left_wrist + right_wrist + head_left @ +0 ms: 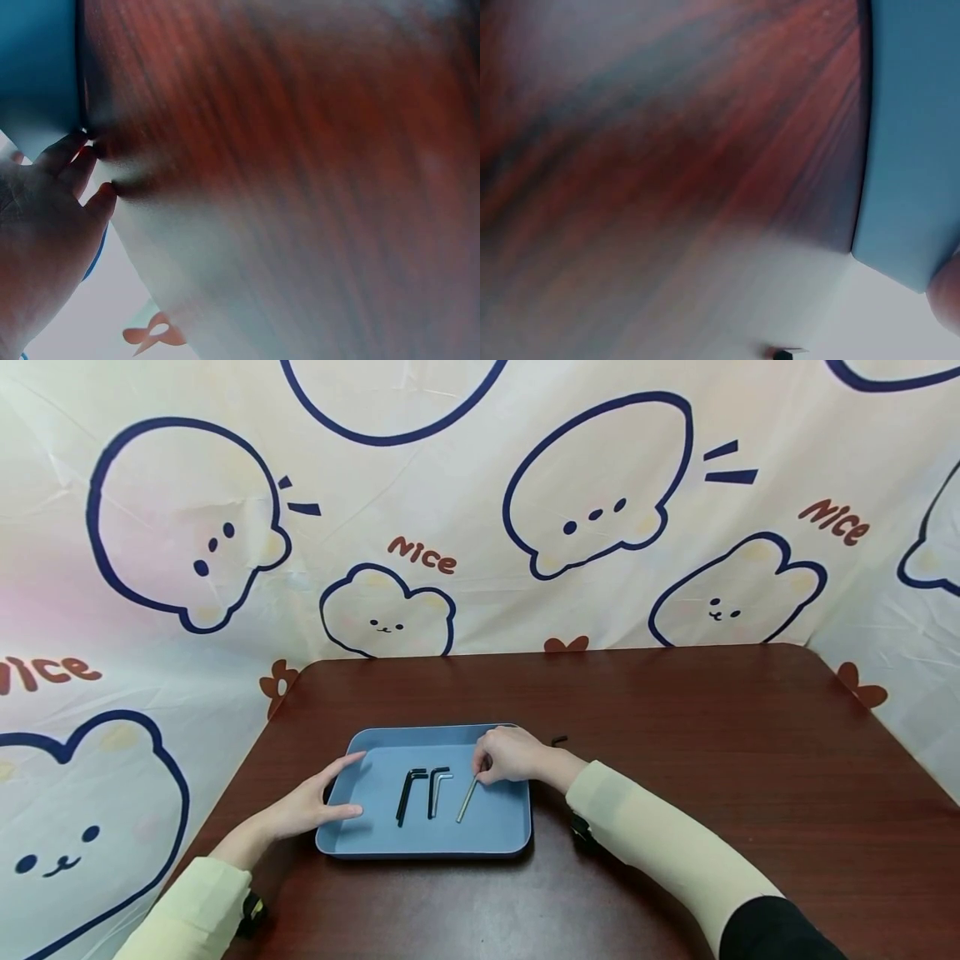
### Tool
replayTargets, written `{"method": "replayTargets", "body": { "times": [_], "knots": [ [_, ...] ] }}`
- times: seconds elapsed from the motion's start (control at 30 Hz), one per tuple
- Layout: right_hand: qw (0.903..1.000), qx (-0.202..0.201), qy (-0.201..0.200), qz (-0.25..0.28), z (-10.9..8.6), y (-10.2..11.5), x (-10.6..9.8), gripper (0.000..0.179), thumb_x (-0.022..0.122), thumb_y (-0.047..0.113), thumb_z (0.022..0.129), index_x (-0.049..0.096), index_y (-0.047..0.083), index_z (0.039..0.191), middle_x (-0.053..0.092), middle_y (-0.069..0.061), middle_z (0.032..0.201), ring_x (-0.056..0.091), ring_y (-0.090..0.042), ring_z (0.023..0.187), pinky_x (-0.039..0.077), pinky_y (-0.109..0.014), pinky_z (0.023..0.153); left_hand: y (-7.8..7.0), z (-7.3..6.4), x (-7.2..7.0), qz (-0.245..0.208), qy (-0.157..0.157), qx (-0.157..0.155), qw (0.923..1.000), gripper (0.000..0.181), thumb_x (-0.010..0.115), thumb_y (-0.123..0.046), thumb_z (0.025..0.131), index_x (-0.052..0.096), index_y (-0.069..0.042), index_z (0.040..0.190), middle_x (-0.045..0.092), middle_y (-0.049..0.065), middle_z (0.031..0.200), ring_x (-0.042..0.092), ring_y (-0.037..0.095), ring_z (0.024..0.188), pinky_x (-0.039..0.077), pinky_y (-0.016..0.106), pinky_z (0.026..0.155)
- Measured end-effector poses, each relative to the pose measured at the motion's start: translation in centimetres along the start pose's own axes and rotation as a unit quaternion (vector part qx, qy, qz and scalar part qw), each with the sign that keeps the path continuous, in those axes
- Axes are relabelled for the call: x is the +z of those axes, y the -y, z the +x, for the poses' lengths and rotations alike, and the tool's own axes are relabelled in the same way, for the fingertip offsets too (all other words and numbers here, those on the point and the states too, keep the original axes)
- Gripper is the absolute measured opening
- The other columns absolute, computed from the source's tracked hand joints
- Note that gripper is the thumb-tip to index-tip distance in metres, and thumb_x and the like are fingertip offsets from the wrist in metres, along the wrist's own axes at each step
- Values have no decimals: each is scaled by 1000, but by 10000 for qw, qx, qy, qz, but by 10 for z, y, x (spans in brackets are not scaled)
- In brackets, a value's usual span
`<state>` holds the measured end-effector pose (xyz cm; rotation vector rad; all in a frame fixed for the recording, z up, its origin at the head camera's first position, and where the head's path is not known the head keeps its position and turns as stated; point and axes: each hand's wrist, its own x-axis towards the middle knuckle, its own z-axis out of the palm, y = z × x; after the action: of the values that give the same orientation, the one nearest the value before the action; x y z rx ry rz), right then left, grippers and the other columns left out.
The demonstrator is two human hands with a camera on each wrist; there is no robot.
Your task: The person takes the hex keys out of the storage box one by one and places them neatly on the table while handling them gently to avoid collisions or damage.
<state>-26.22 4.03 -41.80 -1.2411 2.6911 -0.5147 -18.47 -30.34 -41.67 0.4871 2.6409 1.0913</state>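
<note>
"How's the head view lit?"
"Bright and even, mostly sharp, with soft glare on the counter (675, 727) at lower centre."
"And the wrist views?"
"Dimmer, the counter blurred, pale glare in the lower frame."

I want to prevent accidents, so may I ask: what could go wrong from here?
The right hand pinches the pale hex key near its top; it might slip and hit the silver hex key beside it. The left hand at the tray could shift it by a sudden move. The right wrist might knock the dark piece on the table beyond.
</note>
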Motion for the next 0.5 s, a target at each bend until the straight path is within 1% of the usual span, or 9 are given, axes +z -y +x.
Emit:
{"method": "replayTargets", "body": {
  "times": [0.17,0.27,0.33,0.5],
  "knots": [
    [9997,53,-1,241,0,0,-1,10,75,16,85,72,23,78,59,16,71,53,-3,68,44,-22,62,2,0,0,39,6,-14,10000,84,76,-26,85,28,-9,150,24,28,152,24,50,135,23,72,101],
    [9990,15,-22,456,1,0,-2,10,74,14,86,73,21,79,60,15,72,53,-4,69,45,-21,65,3,0,1,38,5,-48,10000,83,76,-27,85,28,-9,150,24,28,152,23,50,136,23,72,101],
    [9972,-33,-56,740,1,-2,-3,9,73,11,87,74,18,81,62,13,74,54,-5,70,47,-20,66,3,0,1,45,10,-46,10000,83,76,-27,85,28,-9,150,24,28,152,23,49,136,23,72,101],
    [9886,-201,-175,1485,-1,-5,-8,8,72,3,86,76,9,86,66,6,79,57,-8,70,51,-20,65,2,1,0,45,5,-18,10000,84,77,-27,85,28,-8,150,25,28,151,24,50,135,24,72,101]
  ]
}}
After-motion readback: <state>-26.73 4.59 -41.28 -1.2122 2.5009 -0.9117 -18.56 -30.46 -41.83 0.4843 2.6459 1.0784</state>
